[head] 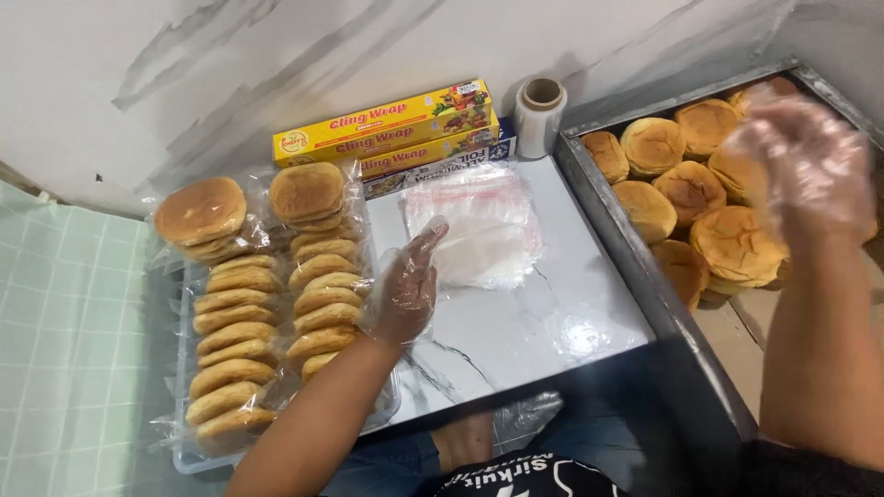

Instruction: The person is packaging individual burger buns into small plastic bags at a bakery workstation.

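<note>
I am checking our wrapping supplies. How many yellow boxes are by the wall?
2. The upper yellow box lies on the lower yellow box, left of the film roll. Others may hide behind.

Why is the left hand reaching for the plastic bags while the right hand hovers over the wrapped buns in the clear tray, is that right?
Not quite. The head view shows the right hand over the bare buns in the metal tray, not the wrapped ones. The left hand does reach for the plastic bags.
</note>
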